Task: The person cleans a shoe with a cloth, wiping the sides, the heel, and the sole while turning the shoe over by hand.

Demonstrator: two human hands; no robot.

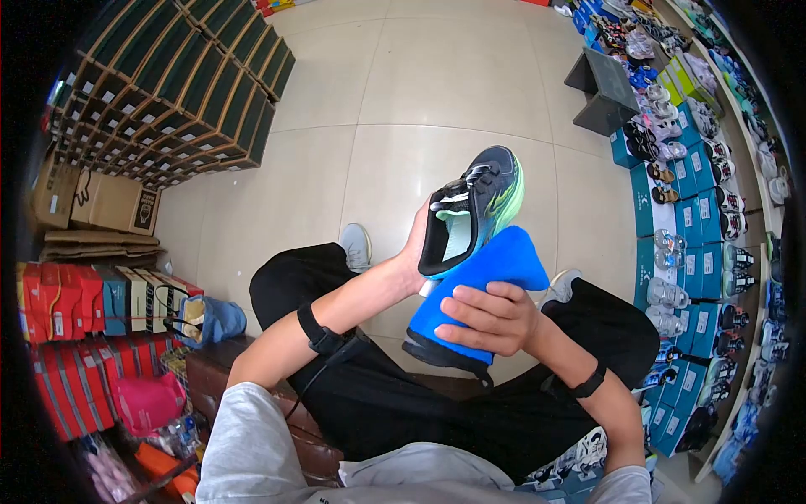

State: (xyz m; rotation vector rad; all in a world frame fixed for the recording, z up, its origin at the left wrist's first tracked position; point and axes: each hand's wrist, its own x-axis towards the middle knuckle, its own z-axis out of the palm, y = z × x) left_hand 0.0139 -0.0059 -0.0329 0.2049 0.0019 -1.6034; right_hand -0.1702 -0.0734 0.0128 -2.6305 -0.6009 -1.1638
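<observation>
A dark shoe [495, 181] with green and blue sides is held above my lap, its toe pointing up and away. My left hand [415, 244] is wrapped round the shoe's left side near the heel, its fingers mostly hidden. My right hand [491, 319] grips a bright blue cloth-like item [470, 290], fingers spread over its front. The blue item lies against the shoe's heel and lower right side. A black part [445, 354] with a small loop sticks out from under the blue item.
Stacked shoe boxes [185, 76] stand at the upper left, red boxes [67, 302] and a blue bag [220, 322] at the left. A dark stool [603, 91] is at the upper right. Shoes on teal boxes [690, 218] line the right side.
</observation>
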